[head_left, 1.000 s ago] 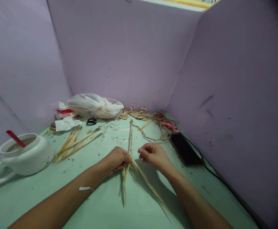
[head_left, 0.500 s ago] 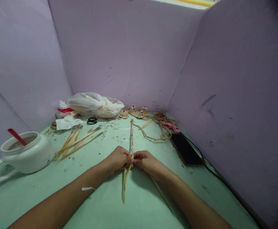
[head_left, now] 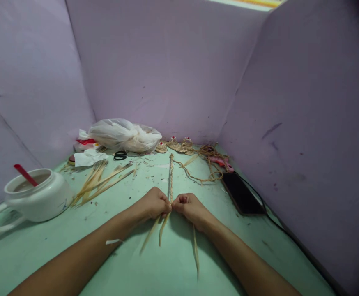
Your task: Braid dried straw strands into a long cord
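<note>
A narrow braid (head_left: pixel 171 181) of straw-coloured fibre runs straight toward me from the back of the green table. My left hand (head_left: pixel 157 204) is closed in a pinch at its near end, with fibre strips hanging below it. Beside it, almost touching, my right hand (head_left: pixel 188 207) pinches another strip (head_left: pixel 196 250), whose tail dangles below the palm. A loose fibre strip (head_left: pixel 164 228) hangs down between the hands. From the braid's far end, a thin braided cord (head_left: pixel 194 177) curls off to the right.
On the left are a white mug (head_left: pixel 37 201) with a red stick and loose fibre strips (head_left: pixel 97 185). Behind lie black-handled scissors (head_left: pixel 120 155), a plastic bag (head_left: pixel 124 135) and small woven slippers (head_left: pixel 179 146). To the right are a phone (head_left: pixel 242 193) and a black cable (head_left: pixel 273 220).
The hanging strips have spread apart: one now slants left under my left hand, and the right-hand strip hangs more upright. My right hand's grip has shifted slightly. The view has moved a little.
</note>
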### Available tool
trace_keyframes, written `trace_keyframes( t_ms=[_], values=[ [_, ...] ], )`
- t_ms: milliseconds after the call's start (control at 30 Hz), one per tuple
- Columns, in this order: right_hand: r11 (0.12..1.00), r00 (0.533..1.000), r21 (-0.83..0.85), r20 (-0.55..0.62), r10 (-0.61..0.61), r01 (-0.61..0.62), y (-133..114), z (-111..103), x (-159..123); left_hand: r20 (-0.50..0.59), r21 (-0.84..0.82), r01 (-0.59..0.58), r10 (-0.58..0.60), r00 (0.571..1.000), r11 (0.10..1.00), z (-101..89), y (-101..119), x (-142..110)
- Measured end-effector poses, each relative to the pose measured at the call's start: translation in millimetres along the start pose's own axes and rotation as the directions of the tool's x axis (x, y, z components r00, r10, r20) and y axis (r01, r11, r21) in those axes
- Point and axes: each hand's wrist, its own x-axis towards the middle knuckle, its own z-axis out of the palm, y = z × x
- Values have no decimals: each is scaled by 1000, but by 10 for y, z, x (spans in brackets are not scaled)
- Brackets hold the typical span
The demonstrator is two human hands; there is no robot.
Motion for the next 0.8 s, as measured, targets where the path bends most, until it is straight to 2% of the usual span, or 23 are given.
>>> trace_keyframes(
  t_ms=[67,133,233,300,367,467,567,633,700,767,800],
  values=[
    [1000,1000,3,5,24,-24,-27,-1,-14,-54,93,15,-10,998,996,9,0,-33],
    [999,999,23,9,37,-37,-56,7,-34,-156,241,-10,49,987,970,42,-8,-70],
    [994,1000,105,-3,27,-27,-63,36,-52,-276,491,-28,187,943,870,130,4,-165],
    [987,999,160,-33,7,-1,-33,62,-45,-300,625,-14,257,919,780,205,35,-260],
    [980,997,194,-67,-28,41,10,90,-27,-287,728,1,303,909,686,290,64,-363],
    [969,991,231,-120,-65,92,49,131,-13,-212,826,-29,360,909,563,428,53,-478],
    [955,995,290,-90,-30,55,31,155,-33,-116,864,-111,409,905,491,529,-7,-520],
    [954,998,300,-64,0,19,10,151,-48,-67,842,-179,428,901,508,530,-28,-512],
    [953,998,304,-59,19,0,5,127,-47,-95,755,-222,438,894,617,459,-11,-472],
    [948,999,316,-17,35,-28,20,93,-30,-261,574,-200,409,874,794,331,32,-396],
    [947,999,316,16,46,-49,32,75,-20,-370,439,-170,350,861,882,260,55,-346]
  ],
)
